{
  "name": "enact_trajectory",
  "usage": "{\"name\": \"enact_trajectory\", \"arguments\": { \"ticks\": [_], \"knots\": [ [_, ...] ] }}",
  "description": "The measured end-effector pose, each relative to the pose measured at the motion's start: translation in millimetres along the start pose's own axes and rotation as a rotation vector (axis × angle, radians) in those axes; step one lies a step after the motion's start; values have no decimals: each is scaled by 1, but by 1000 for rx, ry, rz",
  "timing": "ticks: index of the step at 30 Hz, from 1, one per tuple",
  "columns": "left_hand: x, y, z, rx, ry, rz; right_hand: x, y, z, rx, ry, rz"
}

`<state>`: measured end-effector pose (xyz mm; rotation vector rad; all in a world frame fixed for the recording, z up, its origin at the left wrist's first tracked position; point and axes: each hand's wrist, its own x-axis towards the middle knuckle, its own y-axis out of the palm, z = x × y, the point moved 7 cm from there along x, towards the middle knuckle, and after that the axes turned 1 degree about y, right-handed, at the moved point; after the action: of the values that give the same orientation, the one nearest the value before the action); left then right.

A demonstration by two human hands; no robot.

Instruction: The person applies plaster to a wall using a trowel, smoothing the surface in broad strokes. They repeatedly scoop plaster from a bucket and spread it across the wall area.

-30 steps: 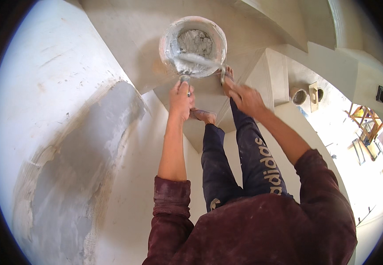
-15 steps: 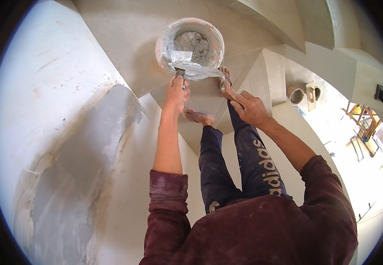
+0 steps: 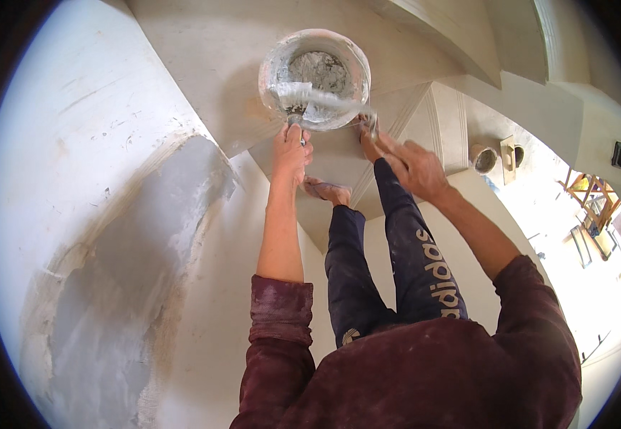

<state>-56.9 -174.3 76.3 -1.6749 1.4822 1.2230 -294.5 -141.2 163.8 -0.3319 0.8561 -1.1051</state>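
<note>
A round bucket, its wall smeared white, stands ahead of me with grey-white plaster at its bottom. My left hand is closed round the dark handle of a putty knife; the flat blade carries white plaster over the bucket's near side. My right hand grips a trowel, whose long blade reaches left across the bucket opening to the putty knife. That blade is smeared by motion and coated with plaster. Part of the trowel's handle is hidden by my fingers.
A white wall with a grey patch rises at my left. My bare feet are on the pale surface near the bucket. Stair-like ledges run along the far right. Lower down at right are a small bucket, a float and a wooden stand.
The trowel blade has risen and tilted over the bucket, moving along the putty knife's blade. My right hand has shifted slightly right; my left hand keeps its hold, and the view has shifted slightly.
</note>
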Motion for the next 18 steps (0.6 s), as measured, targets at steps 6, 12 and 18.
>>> {"name": "enact_trajectory", "arguments": {
  "ticks": [6,12,18],
  "knots": [
    [-17,4,1,39,45,-11,28,32,-25,56,-84,-111],
    [-13,-6,3,-15,26,-48,29,5,-24,5,40,-98],
    [0,-7,-4,6,65,-69,-11,10,-8,-2,36,97]
  ]
}}
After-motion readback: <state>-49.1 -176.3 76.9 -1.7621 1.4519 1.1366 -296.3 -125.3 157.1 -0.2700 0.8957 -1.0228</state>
